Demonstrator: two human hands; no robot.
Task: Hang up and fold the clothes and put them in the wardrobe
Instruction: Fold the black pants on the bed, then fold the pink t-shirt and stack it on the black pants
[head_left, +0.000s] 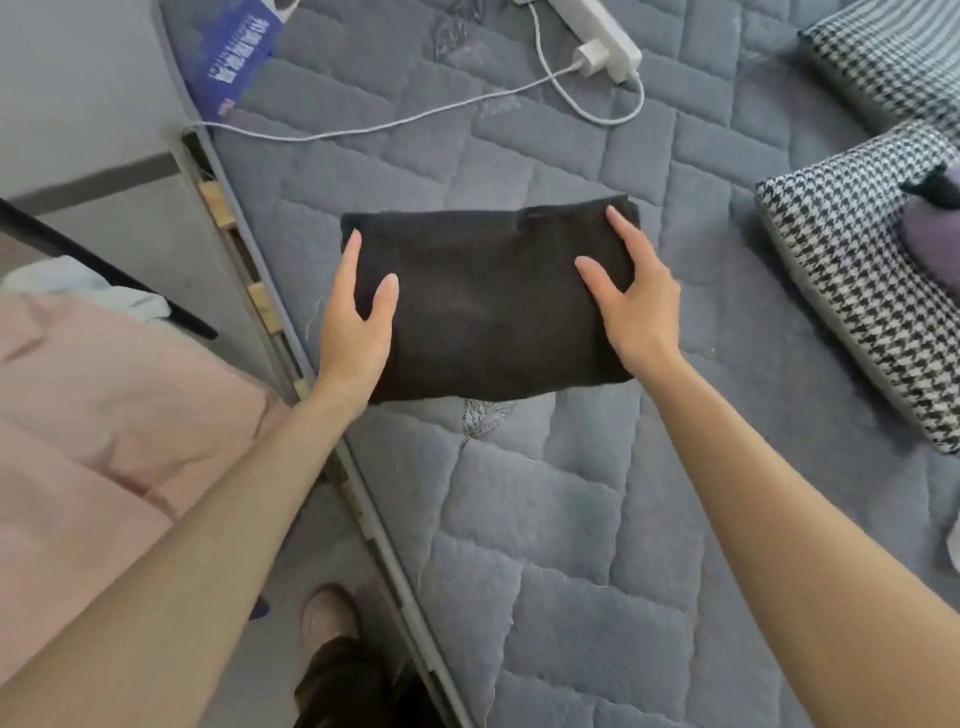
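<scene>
A folded black garment (493, 306) is laid flat mid-mattress (571, 519). Its left edge is touched by the left hand (356, 322) and its right end by the right hand (631, 296), fingers straight, nothing grasped. Houndstooth pillows (852, 301) are seen at right, a white power strip (602, 31) at far.

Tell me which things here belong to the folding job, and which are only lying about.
For the job:
- folded dark garment
- left hand and right hand, both resting flat on it
- grey mattress, the folding surface

Lying about:
- white power strip and charger cable
- near houndstooth pillow, far houndstooth pillow
- blue printed packet
- pink fabric: unclear whether it is clothing
</scene>
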